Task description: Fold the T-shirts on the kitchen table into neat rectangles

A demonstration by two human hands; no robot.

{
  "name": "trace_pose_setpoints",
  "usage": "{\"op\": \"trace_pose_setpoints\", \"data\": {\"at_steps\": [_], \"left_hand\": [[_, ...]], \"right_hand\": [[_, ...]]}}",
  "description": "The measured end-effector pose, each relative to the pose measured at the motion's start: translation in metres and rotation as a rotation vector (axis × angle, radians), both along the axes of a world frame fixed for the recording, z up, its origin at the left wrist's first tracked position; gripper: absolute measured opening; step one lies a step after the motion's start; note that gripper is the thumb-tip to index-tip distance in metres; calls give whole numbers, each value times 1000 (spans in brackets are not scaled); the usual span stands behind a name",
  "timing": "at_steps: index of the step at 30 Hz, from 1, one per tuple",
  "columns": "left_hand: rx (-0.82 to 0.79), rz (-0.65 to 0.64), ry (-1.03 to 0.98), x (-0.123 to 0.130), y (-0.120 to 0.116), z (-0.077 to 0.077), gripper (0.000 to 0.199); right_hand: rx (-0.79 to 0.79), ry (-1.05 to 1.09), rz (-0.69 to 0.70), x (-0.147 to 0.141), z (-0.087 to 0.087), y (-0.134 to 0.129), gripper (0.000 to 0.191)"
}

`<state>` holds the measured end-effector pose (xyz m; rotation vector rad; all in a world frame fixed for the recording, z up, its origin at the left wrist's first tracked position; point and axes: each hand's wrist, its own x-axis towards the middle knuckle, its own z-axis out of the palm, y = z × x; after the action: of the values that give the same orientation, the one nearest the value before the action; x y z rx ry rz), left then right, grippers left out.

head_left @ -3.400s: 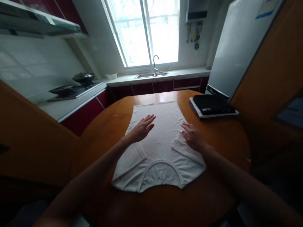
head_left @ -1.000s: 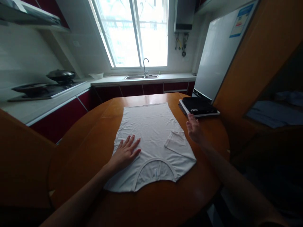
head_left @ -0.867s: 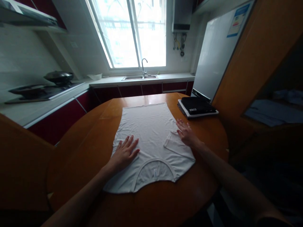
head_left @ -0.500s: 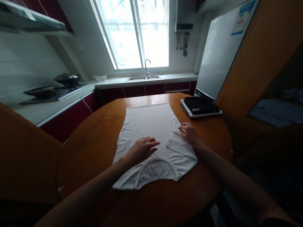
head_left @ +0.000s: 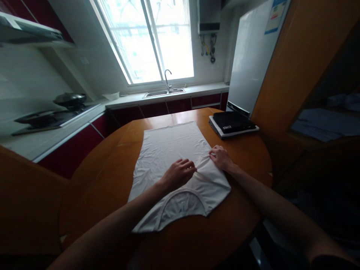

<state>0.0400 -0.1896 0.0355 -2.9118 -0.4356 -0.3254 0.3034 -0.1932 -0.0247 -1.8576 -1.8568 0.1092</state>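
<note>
A white T-shirt [head_left: 168, 146] lies spread on the round wooden table [head_left: 109, 157], its neckline towards me and its hem towards the window. My left hand [head_left: 180, 173] pinches the end of the sleeve that is folded in over the shirt's body and lifts it slightly, so the cloth pulls into creases. At the shirt's right edge, my right hand [head_left: 221, 156] has its fingers closed on the fabric near the underarm. My left forearm covers part of the left shoulder.
Black folded cloth [head_left: 234, 122] lies on a white and dark stack at the table's far right. Beyond the table are a counter with a sink [head_left: 163, 93], a stove with pans [head_left: 70, 100] at left, and a refrigerator [head_left: 250, 63] at right.
My left hand has moved right and closed on the sleeve end, raising it a little. The fingers of my right hand have closed on the shirt's edge. The view has shifted slightly.
</note>
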Motion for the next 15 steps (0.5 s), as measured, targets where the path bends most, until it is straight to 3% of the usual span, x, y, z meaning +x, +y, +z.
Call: {"op": "trace_pose_setpoints", "data": {"at_steps": [4, 8, 11, 15], "left_hand": [[-153, -7, 15, 0, 3, 2, 23], [-241, 45, -148, 21, 15, 2, 30], [-263, 83, -183, 48, 31, -8, 34], [-322, 243, -132, 76, 61, -26, 25]], "right_hand": [[-14, 31, -2, 1, 3, 1, 18], [53, 87, -20, 8, 6, 1, 29], [91, 95, -41, 14, 6, 0, 31], [68, 70, 2, 17, 5, -2, 25]]}}
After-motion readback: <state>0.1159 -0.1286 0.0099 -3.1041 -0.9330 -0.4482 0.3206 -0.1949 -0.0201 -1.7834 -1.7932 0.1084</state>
